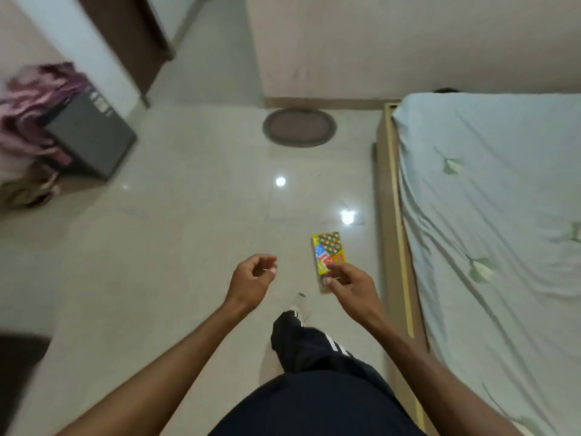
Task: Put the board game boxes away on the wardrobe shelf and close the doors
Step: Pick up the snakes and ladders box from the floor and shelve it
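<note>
A colourful board game box (327,251), yellow with chequered patterns, lies flat on the tiled floor close to the bed frame. My right hand (349,283) hovers above its near end with fingers loosely curled, holding nothing; it hides part of the box. My left hand (251,278) hangs in the air to the left of the box, fingers loosely curled and empty. No wardrobe shelf is in view.
A bed with a pale blue sheet (490,215) and wooden frame (390,199) runs along the right. A round mat (299,127) lies by the far wall. A dark box (91,136) with pink cloth (28,111) stands at left. A brown door (132,36) is behind it.
</note>
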{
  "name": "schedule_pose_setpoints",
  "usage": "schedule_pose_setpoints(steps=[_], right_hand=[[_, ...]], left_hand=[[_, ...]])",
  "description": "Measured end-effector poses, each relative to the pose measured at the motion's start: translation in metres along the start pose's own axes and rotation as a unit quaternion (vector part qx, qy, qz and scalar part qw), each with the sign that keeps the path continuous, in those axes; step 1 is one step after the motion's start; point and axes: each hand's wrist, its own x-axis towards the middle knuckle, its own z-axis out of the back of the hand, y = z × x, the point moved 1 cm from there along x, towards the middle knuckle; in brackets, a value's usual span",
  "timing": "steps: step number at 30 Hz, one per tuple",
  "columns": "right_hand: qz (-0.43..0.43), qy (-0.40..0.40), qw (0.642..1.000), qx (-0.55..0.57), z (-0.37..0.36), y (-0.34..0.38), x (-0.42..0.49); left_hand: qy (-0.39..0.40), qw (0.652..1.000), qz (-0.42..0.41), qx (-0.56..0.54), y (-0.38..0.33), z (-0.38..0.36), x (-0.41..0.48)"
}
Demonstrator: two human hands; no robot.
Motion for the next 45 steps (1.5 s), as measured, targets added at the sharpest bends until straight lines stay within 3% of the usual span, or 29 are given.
schedule_pose_setpoints(steps=[7,12,16,22,27,30,33,38,42,45], right_hand=[[-0.074,-0.126,0.988,0.054,0.032,0.001,0.102],[-0.137,-0.251,0.95,0.122,0.056,-0.002,0.15],[-0.206,-0.379,0.883,0.185,0.056,-0.029,0.184],[-0.342,-0.535,0.709,0.306,0.009,-0.089,0.244],[-0.429,-0.631,0.528,0.373,-0.052,-0.158,0.319],[-0.476,-0.657,0.442,0.383,-0.103,-0.22,0.373],[-0.499,-0.663,0.372,0.417,-0.158,-0.296,0.432],[-0.515,-0.654,0.275,0.481,-0.246,-0.426,0.516],[-0.507,-0.672,0.25,0.478,-0.294,-0.51,0.554],[-0.498,-0.704,0.209,0.461,-0.307,-0.538,0.56]], left_hand=[[0.152,0.979,-0.092,0.1,-0.085,-0.038,0.16],[0.284,0.925,-0.142,0.209,-0.149,-0.089,0.257],[0.415,0.835,-0.175,0.316,-0.17,-0.157,0.32],[0.542,0.699,-0.189,0.426,-0.151,-0.274,0.404],[0.625,0.522,-0.236,0.53,-0.085,-0.366,0.472],[0.648,0.415,-0.276,0.576,-0.015,-0.423,0.512],[0.667,0.344,-0.287,0.595,0.07,-0.473,0.547],[0.677,0.267,-0.305,0.614,0.229,-0.528,0.598],[0.667,0.226,-0.362,0.611,0.336,-0.56,0.621],[0.666,0.188,-0.387,0.609,0.382,-0.57,0.617]])
